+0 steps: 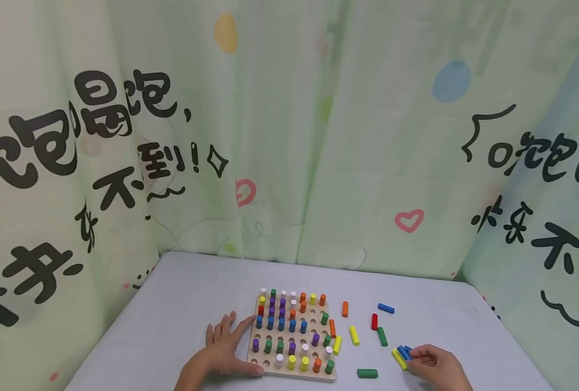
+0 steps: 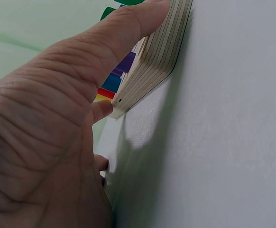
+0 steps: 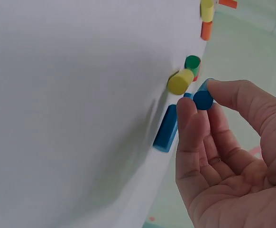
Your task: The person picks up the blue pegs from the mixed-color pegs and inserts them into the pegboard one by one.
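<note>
A wooden pegboard [image 1: 296, 374] filled with many coloured pegs lies on the table. At its left side, my left hand [image 1: 221, 350] has its fingers spread, thumb on the near-left corner and index fingertip against the left edge. In the left wrist view the thumb presses the side of the layered board [image 2: 159, 54]. Off to the right of the board, my right hand [image 1: 438, 366] pinches a blue peg [image 3: 203, 100] between thumb and fingertips. Right beside those fingers lie another blue peg [image 3: 166, 129] and a yellow peg [image 1: 399, 359].
Loose pegs are scattered between the board and my right hand, among them a red peg [image 1: 374, 321], a green peg [image 1: 367, 373] and an orange peg [image 1: 345, 309]. A farther blue peg [image 1: 386, 308] lies toward the back. A printed curtain [image 1: 289, 136] surrounds the white table [image 1: 182, 293].
</note>
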The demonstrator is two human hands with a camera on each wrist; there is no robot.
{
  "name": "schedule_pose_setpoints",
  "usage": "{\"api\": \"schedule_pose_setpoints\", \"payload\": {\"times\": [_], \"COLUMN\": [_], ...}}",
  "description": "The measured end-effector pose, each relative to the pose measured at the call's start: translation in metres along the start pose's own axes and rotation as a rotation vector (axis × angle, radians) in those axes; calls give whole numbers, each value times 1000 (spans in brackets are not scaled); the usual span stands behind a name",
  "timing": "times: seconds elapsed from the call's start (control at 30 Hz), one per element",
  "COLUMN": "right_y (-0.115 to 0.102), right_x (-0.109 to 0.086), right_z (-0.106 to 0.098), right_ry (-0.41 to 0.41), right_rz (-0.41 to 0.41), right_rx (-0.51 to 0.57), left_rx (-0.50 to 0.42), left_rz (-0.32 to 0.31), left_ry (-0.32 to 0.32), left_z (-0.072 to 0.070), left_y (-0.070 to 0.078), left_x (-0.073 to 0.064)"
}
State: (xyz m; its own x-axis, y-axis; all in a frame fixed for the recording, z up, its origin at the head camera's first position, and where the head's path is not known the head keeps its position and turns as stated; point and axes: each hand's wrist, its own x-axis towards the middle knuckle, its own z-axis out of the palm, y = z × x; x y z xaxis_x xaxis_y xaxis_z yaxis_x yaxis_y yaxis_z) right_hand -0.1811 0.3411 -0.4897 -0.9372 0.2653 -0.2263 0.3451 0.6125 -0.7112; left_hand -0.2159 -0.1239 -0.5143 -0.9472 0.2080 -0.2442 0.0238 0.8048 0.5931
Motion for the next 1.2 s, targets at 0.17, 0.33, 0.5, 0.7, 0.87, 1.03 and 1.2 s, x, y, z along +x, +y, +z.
{"api": "schedule_pose_setpoints", "payload": {"times": [0.17,0.33,0.5,0.7,0.87,1.03,1.2], "right_y": [-16,-28,-35,-43,-51,-59,-66], "right_x": [-4,-5,-3,-3,-4,-5,-5], "right_z": [7,16,26,35,42,50,56], "right_ry": [-19,3,17,15,25,18,5], "right_rz": [-29,-66,-100,-133,-168,-147,-124], "right_rx": [33,35,21,21,26,48,68], "left_rx": [0,14,14,15,-1,-21,-30], "left_rz": [0,12,8,14,16,28,34], "left_ry": [1,14,13,17,14,20,37], "left_z": [-1,-1,1,2,1,4,7], "left_y": [0,0,-1,-3,-2,-4,-6], "left_x": [0,0,1,2,0,1,3]}}
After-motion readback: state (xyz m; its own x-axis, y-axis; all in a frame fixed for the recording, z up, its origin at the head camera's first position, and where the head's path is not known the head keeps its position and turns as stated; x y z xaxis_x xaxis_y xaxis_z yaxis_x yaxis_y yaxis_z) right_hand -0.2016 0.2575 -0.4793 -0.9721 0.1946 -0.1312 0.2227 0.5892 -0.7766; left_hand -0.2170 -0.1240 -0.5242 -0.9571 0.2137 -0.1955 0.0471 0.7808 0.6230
